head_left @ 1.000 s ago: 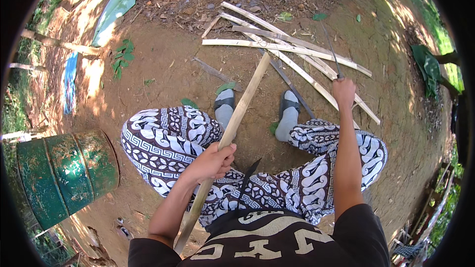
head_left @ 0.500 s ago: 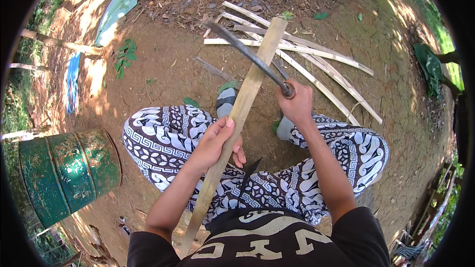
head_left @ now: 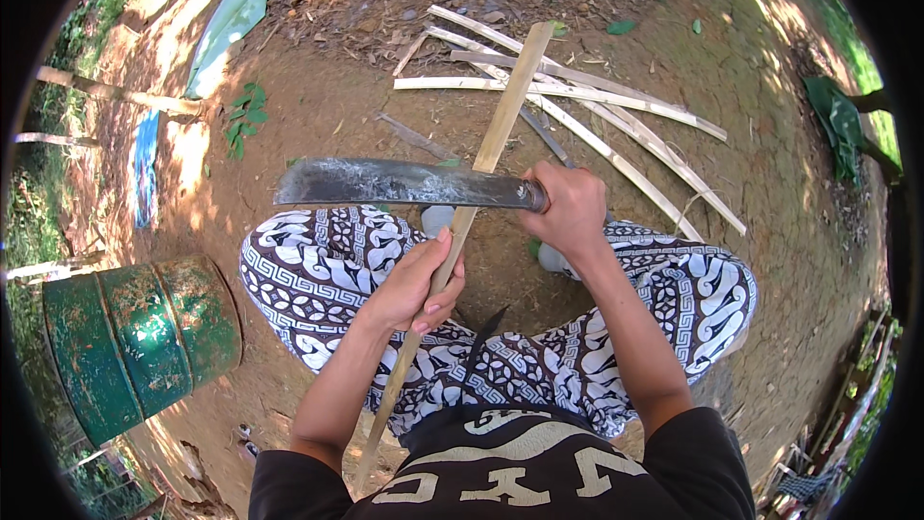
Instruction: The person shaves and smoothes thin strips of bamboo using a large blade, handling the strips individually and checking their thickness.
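Bamboo slat point(head_left: 481, 173): seen in the head view as a long pale strip held on a slant, running from about 7 o'clock by the lap up toward 1 o'clock, where its far end overlies the split pieces on the ground.
Left hand point(head_left: 416, 281): wrapped around the bamboo slat near its middle, fingers curled closed on it, thumb laid along the strip.
Right hand point(head_left: 570, 204): clenched on the handle of the machete at about 3 o'clock of the slat.
Machete point(head_left: 399, 183): a dark, worn blade held roughly level, pointing toward 9 o'clock; it crosses the bamboo slat just above the left hand, though whether the edge touches the strip cannot be told.
Split bamboo strips point(head_left: 616, 106): a loose pile lying on the bare earth at 12 to 2 o'clock, beyond the knees.
Patterned trousers point(head_left: 318, 270): black and white cloth is seen over both bent knees, beneath the hands.
Green drum point(head_left: 135, 342): a rusted metal barrel lying on its side at 8 o'clock, well apart from the hands.
Ground point(head_left: 318, 125): brown dirt scattered with dry leaves.
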Demonstrator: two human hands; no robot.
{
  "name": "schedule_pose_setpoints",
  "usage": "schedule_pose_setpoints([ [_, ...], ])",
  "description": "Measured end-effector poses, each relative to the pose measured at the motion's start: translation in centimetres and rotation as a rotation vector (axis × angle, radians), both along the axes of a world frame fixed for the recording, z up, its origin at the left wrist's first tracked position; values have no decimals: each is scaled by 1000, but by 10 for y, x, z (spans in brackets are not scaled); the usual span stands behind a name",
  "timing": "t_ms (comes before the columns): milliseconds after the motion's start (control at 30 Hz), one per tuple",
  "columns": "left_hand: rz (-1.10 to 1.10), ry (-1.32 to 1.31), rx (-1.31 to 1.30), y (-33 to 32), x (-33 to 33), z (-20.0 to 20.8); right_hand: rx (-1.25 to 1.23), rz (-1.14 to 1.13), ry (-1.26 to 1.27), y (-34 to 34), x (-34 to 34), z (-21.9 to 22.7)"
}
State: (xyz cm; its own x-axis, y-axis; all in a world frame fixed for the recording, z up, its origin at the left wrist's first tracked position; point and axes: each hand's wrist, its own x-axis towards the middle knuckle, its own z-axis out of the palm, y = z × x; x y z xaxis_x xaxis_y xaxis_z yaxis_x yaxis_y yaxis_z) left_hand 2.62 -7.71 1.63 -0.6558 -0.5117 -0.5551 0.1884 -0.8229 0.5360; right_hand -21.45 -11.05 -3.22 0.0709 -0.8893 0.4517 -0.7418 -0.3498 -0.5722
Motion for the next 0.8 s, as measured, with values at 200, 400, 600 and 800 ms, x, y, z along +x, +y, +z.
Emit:
schedule_pose_setpoints([
  [200, 7, 3, 29, 9, -4, -5, 1, 17, 68, -4, -10, -21],
  [400, 6, -44, 78, 21, 0, -9, 133, -279, 142, -27, -49, -56],
  [600, 34, -125, 126, 17, -10, -13, 247, -254, 243, -28, -50, -48],
  [800, 7, -94, 102, 14, -6, -14, 49, 82, 156, -1, -5, -20],
])
